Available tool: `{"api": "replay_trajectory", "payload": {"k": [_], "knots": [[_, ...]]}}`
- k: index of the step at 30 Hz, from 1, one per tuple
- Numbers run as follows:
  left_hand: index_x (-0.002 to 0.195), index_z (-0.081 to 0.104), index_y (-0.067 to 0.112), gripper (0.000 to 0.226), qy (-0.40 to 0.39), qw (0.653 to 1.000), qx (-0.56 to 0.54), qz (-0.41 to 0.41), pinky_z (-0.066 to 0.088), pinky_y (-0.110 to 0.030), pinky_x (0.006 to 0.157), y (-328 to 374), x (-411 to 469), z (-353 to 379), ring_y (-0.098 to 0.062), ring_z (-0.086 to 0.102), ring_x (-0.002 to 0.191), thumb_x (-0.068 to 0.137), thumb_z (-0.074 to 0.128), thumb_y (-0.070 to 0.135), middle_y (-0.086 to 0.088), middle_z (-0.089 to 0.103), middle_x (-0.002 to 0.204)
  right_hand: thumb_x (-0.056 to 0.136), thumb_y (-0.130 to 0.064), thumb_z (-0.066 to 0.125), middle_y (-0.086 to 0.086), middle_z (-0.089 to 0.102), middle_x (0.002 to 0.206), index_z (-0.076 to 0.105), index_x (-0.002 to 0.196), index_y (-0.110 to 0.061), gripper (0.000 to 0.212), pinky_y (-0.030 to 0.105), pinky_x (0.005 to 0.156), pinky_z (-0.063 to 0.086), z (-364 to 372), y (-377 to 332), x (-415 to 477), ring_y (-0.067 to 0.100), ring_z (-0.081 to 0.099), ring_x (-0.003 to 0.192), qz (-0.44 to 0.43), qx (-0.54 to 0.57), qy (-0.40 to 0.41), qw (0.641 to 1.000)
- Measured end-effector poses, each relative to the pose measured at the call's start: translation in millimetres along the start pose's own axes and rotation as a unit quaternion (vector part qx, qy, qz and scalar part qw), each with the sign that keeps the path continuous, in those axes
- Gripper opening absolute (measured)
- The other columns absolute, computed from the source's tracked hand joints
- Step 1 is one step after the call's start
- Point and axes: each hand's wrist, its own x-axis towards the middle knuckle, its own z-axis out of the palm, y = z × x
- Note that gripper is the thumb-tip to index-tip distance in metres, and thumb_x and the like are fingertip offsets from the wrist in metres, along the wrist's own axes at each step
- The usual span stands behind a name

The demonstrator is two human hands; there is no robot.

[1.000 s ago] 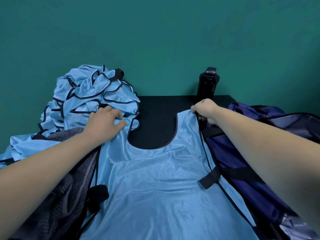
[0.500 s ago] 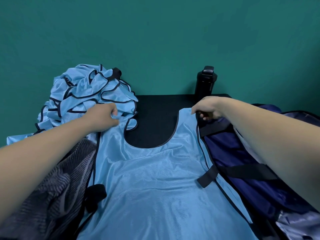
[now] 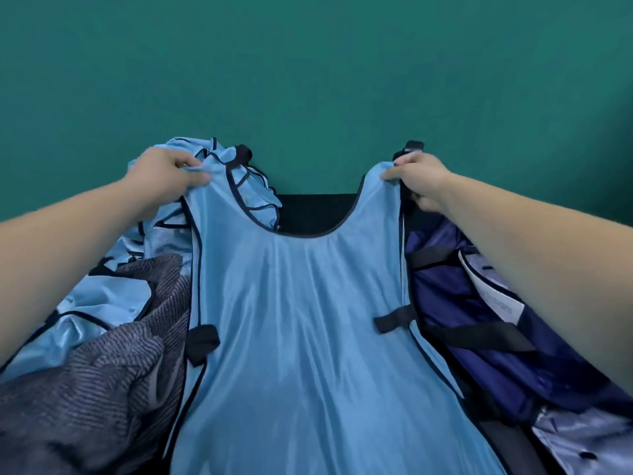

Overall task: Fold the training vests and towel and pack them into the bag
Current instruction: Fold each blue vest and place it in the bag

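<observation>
A teal wall (image 3: 308, 63) fills the upper half of the frame. A light blue vest (image 3: 301, 337) with dark trim hangs stretched down the centre, held up by its two shoulder straps. A navy bag (image 3: 462, 320) lies at the right edge and a grey striped towel (image 3: 102, 389) is bunched at lower left. A heap of more blue vests (image 3: 253, 190) sits at centre left on a black table (image 3: 315, 214). The left hand (image 3: 168, 176) pinches the left strap and the right hand (image 3: 421, 180) pinches the right strap. A black bottle (image 3: 412, 145) peeks out behind the right hand.
</observation>
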Motion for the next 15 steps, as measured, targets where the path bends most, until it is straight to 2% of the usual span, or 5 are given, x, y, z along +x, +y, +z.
{"api": "replay_trajectory", "payload": {"k": [2,4,10,13,15], "knots": [[0.110,0.076,0.015,0.027,0.013,1.000,-0.021,0.005,0.041,-0.028,0.062,8.7,-4.7,-14.6,-0.018,0.048,0.064,0.091,0.086,0.030,-0.007,0.066,0.092,0.080,-0.017,0.088,0.001,0.072,0.099,0.066,0.094,-0.024,0.027,0.028,0.065,0.051,-9.9,-13.7,-9.4,0.018,0.067,0.086,-0.003,0.030,0.027,0.999],[0.109,0.077,0.014,0.024,0.013,0.999,-0.028,0.020,0.042,-0.027,0.061,19.4,-13.9,-27.1,-0.015,0.051,0.067,0.092,0.085,0.029,-0.004,0.065,0.092,0.084,-0.016,0.086,0.001,0.073,0.095,0.069,0.097,-0.024,0.023,0.024,0.059,0.049,-19.4,-27.1,-23.8,0.018,0.068,0.081,-0.009,0.041,0.020,0.999],[0.098,0.080,0.022,0.015,-0.034,0.997,-0.023,0.068,0.043,-0.028,0.067,40.0,-58.9,-56.7,-0.018,0.054,0.082,0.089,0.087,0.032,-0.003,0.068,0.092,0.086,-0.014,0.083,0.003,0.074,0.090,0.068,0.084,-0.023,0.017,0.036,0.081,0.053,-43.9,-45.4,-82.8,0.021,0.069,0.084,-0.047,0.037,-0.046,0.997],[0.093,0.081,0.026,0.015,-0.062,0.994,-0.020,0.083,0.038,-0.034,0.068,42.1,-89.5,-66.4,-0.022,0.048,0.078,0.087,0.088,0.038,-0.014,0.068,0.089,0.079,-0.015,0.086,0.005,0.071,0.092,0.070,0.080,-0.024,0.018,0.038,0.086,0.049,-54.3,-43.9,-124.1,0.024,0.064,0.089,-0.065,0.028,-0.084,0.994],[0.094,0.081,0.026,0.016,-0.074,0.992,-0.012,0.097,0.037,-0.036,0.069,43.3,-114.9,-70.7,-0.022,0.047,0.075,0.088,0.087,0.040,-0.020,0.071,0.098,0.069,-0.022,0.089,0.010,0.070,0.092,0.074,0.079,-0.023,0.018,0.044,0.087,0.045,-61.1,-38.8,-149.3,0.028,0.059,0.090,-0.075,0.013,-0.098,0.992]]}}
